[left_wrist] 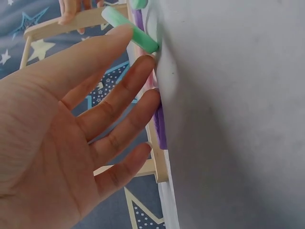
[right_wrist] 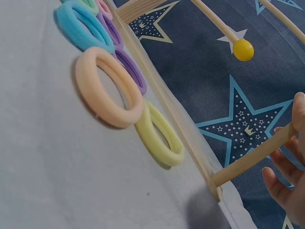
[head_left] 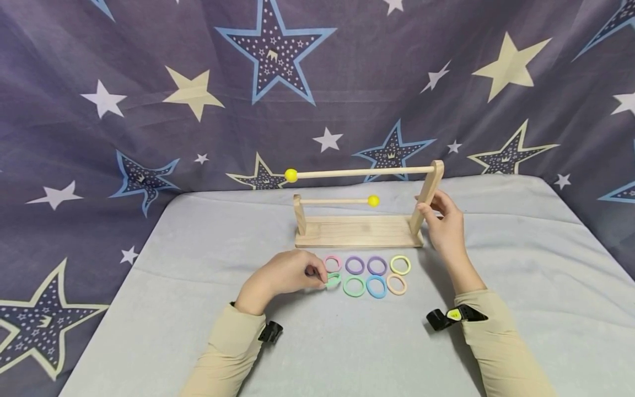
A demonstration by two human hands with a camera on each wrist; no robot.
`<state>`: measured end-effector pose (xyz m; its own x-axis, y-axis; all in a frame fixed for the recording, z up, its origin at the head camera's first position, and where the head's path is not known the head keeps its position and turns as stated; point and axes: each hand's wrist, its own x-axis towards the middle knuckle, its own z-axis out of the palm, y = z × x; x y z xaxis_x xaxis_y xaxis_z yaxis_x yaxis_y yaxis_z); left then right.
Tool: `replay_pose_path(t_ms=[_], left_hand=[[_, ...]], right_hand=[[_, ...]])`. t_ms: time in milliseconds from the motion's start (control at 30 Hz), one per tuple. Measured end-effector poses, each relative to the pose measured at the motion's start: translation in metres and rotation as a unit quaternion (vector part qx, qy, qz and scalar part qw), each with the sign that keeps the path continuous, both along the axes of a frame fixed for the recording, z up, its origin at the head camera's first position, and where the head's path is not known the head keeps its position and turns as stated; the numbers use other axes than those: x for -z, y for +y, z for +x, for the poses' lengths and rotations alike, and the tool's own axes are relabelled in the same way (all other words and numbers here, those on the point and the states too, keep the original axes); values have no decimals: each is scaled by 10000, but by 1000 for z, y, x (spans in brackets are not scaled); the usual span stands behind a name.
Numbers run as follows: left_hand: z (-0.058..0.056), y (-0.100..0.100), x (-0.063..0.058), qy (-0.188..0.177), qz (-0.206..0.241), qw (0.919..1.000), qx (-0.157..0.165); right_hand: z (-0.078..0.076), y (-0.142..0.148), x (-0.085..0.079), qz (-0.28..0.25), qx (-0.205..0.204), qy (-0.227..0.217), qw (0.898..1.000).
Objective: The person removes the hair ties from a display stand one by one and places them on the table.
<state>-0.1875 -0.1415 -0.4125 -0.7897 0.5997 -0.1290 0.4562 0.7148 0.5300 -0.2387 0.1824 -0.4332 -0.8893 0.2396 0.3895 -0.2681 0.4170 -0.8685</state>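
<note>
My left hand (head_left: 290, 274) pinches a mint-green hair tie (left_wrist: 138, 36) between thumb and index finger, and the band stands tilted at the cloth. The other fingers are loosely spread in the left wrist view. My right hand (head_left: 446, 223) grips the tall upright post (head_left: 428, 196) of a wooden rack (head_left: 357, 234), thumb in front and fingers behind. A long rod with a yellow ball end (head_left: 291, 175) runs left from that post. From the short left post a shorter rod runs right, ending in another yellow ball (head_left: 373, 200). Both rods are bare.
In front of the rack lie a pink (head_left: 332, 263), two purple (head_left: 355, 265), a yellow (head_left: 400, 265), a second green (head_left: 354, 286), a blue (head_left: 376, 286) and a peach hair tie (head_left: 396, 284), in two rows. A star-patterned curtain (head_left: 327, 110) hangs behind the grey cloth-covered table (head_left: 357, 347).
</note>
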Motion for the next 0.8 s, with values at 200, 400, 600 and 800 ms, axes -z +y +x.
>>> replay_pose_path(t_ms=[200,400,600,800], left_hand=[[1,2,1,64,-78,9999,-18],[1,2,1,-42,-125,9999,-109],[0,0,2,-129,-120,9997,-149],[-1,-4,-1,-102,5,9998,-167]], right_hand=[[-1,1,1,20,20,-18,10000],[4,-1,-7,-75,0,-58,10000],[11,-5,-15,-92,-40,-46,9999],[-1,2,0,-61,-20,6,10000]])
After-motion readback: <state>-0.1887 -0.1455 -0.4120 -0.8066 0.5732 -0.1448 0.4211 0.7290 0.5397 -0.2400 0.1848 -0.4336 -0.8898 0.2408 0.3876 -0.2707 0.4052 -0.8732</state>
